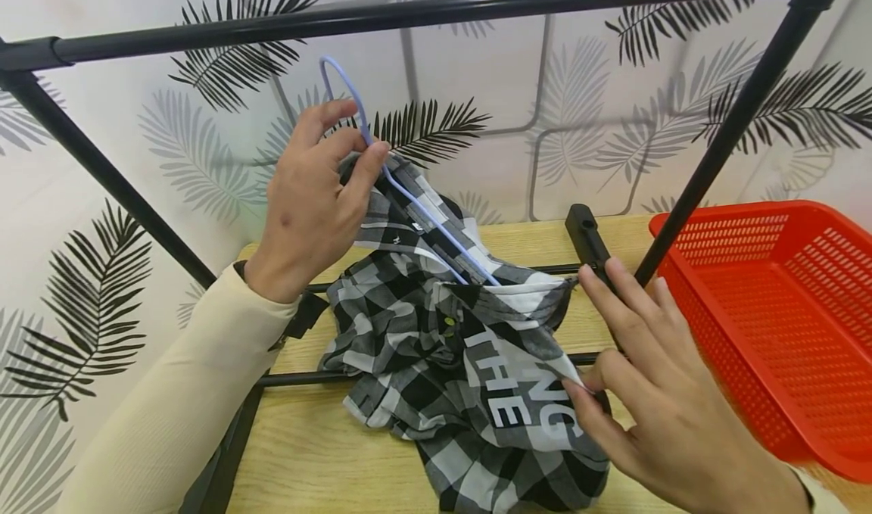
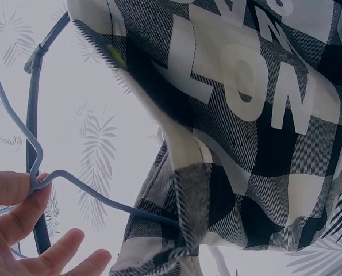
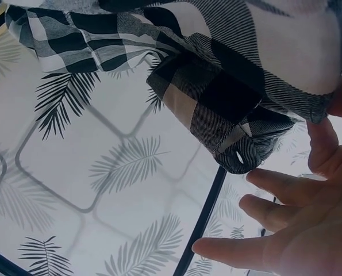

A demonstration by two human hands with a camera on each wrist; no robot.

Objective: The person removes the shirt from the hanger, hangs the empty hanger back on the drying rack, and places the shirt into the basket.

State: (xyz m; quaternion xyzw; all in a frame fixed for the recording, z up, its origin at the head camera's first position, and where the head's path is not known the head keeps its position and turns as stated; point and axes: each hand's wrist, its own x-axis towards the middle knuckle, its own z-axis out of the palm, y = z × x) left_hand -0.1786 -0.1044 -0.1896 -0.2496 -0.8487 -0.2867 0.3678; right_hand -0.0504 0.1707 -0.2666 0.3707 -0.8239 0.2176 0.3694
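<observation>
My left hand (image 1: 313,188) pinches a light-blue clothes hanger (image 1: 350,82) just under its hook, in the head view. The hanger's lower part runs down into the neck of a black-and-white checked shirt (image 1: 497,393) with large white letters. In the left wrist view the bent neck of the hanger (image 2: 38,172) lies between thumb and finger. My right hand (image 1: 654,370) pinches the shirt's front edge between thumb and index finger, its other fingers spread. The right wrist view shows a buttonholed corner of the shirt (image 3: 234,132) hanging by those fingers.
A black rack bar (image 1: 409,16) crosses above the hands, with slanted posts (image 1: 736,120) at either side. At the right stands a red plastic basket (image 1: 783,309). Lower black rods cross over the wooden tabletop (image 1: 306,453). A leaf-patterned wall covering (image 1: 477,166) is behind.
</observation>
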